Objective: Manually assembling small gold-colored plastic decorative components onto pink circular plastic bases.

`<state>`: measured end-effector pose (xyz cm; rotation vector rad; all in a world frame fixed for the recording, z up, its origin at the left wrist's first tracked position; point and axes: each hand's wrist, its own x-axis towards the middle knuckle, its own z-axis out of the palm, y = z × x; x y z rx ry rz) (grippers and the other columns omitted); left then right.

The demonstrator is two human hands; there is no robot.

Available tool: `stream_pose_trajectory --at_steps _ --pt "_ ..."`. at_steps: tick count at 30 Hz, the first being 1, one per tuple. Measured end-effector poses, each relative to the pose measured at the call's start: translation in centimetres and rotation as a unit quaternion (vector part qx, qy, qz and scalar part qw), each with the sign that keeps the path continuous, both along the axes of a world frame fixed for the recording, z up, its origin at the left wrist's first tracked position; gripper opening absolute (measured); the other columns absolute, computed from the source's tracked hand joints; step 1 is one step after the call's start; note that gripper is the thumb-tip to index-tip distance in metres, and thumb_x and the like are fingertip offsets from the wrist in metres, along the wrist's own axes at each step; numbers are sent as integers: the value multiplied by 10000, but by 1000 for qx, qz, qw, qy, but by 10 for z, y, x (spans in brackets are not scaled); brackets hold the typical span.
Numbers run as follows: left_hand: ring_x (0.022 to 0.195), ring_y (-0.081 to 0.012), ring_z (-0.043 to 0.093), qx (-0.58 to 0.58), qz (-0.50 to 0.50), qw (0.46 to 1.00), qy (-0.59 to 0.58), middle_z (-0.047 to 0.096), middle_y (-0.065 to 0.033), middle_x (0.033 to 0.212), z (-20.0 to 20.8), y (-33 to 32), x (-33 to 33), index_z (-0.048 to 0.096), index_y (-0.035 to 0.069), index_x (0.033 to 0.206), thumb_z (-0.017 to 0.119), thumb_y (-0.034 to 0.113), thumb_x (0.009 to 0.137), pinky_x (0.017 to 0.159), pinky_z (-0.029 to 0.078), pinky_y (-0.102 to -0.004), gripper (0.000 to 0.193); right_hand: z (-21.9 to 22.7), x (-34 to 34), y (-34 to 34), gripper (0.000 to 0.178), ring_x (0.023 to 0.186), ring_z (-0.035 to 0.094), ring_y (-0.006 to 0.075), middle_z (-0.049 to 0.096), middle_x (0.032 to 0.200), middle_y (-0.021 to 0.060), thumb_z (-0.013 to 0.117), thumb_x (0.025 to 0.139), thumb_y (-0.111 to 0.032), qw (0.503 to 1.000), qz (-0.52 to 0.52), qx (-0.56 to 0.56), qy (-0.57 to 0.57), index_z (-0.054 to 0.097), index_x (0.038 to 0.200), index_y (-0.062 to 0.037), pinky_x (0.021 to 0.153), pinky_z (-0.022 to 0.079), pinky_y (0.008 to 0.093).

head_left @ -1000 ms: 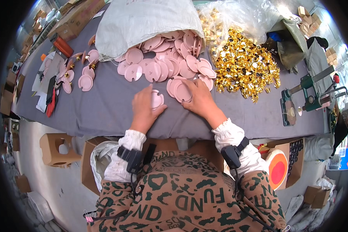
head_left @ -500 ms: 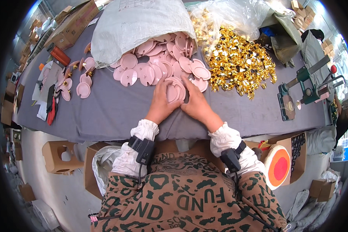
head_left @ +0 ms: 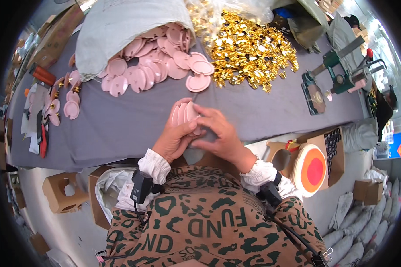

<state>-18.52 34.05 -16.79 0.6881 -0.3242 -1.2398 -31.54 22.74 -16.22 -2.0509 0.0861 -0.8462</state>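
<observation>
A grey cloth-covered workbench (head_left: 116, 127) supports the arrangement. The left hand (head_left: 173, 139) cups a fanned stack of pink notched discs (head_left: 182, 115), thumb laid across it; the stack lies at one o'clock from that palm, its row running roughly nine to three. The right hand (head_left: 223, 139), fingers bent, meets the stack at its three-o'clock end; whether it pinches cannot be told. From the stack, loose pink discs (head_left: 137, 78) spread at ten to eleven o'clock, gold metal fittings (head_left: 254, 53) at one to two.
</observation>
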Motion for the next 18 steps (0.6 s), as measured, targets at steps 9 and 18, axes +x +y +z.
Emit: stream_pose_trajectory --at_steps 9,18 --pt "1070 -297 606 -12 -28 986 162 570 -151 1264 -20 -2 1 454 150 1333 675 228 903 845 533 -402 490 -42 25 -126 223 891 617 297 659 913 106 728 772 -176 932 -254 -215 143 702 976 -91 784 509 401" --pt "1030 -317 639 31 -23 989 143 572 -201 1253 -20 -5 -1 451 82 1341 563 448 947 751 573 -359 550 -16 10 -107 148 742 653 151 703 910 48 699 827 -99 973 -191 -14 131 744 967 -83 663 520 286"
